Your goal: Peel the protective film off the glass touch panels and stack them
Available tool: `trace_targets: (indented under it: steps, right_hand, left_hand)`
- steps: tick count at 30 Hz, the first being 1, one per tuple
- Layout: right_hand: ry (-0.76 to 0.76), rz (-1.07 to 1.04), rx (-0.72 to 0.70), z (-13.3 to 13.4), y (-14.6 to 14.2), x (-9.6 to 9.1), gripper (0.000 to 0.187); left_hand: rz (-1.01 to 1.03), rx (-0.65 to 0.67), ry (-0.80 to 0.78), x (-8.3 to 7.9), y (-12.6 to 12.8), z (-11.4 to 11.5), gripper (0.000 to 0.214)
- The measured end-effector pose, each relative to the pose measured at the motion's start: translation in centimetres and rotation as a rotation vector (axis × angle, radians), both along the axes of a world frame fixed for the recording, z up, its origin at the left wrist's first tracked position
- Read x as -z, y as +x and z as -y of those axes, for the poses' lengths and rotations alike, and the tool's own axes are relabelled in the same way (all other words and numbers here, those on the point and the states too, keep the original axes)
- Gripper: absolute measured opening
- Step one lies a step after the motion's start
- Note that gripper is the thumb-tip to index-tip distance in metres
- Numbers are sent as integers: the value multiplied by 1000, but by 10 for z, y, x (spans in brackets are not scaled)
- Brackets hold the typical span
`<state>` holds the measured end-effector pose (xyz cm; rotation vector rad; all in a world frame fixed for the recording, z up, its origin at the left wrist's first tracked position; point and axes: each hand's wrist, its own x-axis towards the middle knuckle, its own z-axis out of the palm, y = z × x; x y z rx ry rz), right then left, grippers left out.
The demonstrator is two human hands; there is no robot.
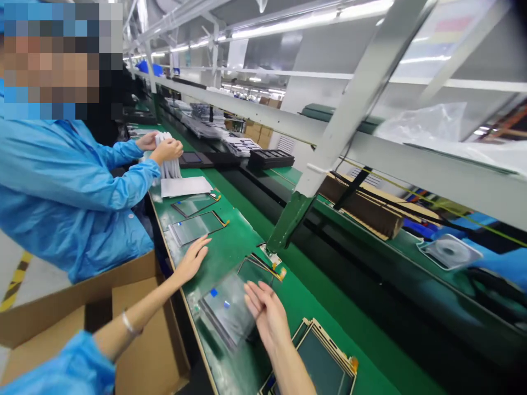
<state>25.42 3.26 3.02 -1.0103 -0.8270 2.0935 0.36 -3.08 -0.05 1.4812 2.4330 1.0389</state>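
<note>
My left hand (192,263) reaches over the green bench with its fingers stretched out and holds nothing. Just beyond its fingertips lies a clear touch panel (200,226) with a dark border and an orange ribbon tail. A second such panel (193,205) rests farther back. My right hand (269,315) grips the right edge of a clear panel with a blue tab (230,307), slightly blurred, above similar panels (257,269). How its thumb sits is hard to make out. Below this hand is a stack of framed display screens (325,356), partly covered by my forearm.
A co-worker in a blue smock (74,192) stands at the left, holding white sheets (167,156). An open cardboard box (144,307) is beside the bench. A green and white post (300,203) rises behind my right hand, alongside a dark conveyor belt (354,274).
</note>
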Motion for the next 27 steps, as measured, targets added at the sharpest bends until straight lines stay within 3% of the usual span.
trace_targets:
  steps: [3,5,7,9,11,14,18,20,22,25,27]
  right_hand:
    - [-43,-7,9,-21,-76,-7,37]
    - [-43,6,6,-28,-111,-8,34]
    - [-21,24,-24,-24,-129,-6,31]
    - [19,56,-65,-10,-129,-5,32]
    - [55,90,-91,10,-110,-6,41]
    - [213,130,-211,43,-52,-11,49]
    - [491,277,-443,80,47,-22,31]
    - [452,328,-384,98,90,-21,25]
    - [406,328,-225,119,122,-11,29]
    - [368,335,49,157,152,16,43]
    - [344,367,162,180,166,35,42]
  left_hand:
    - [100,10,1,3,2,24,67]
    - [122,19,-13,1,0,32,65]
    - [90,11,-45,0,0,34,64]
    - [0,-1,-153,0,4,33,80]
    - [-119,0,-310,1,8,30,88]
    - [-255,41,-446,0,12,29,81]
    - [-405,109,-441,-1,8,31,65]
    - [-459,158,-405,1,7,31,59]
    - [-486,197,-379,3,10,31,54]
    - [-504,195,-367,1,25,38,51]
    - [-490,182,-366,-3,39,47,48]
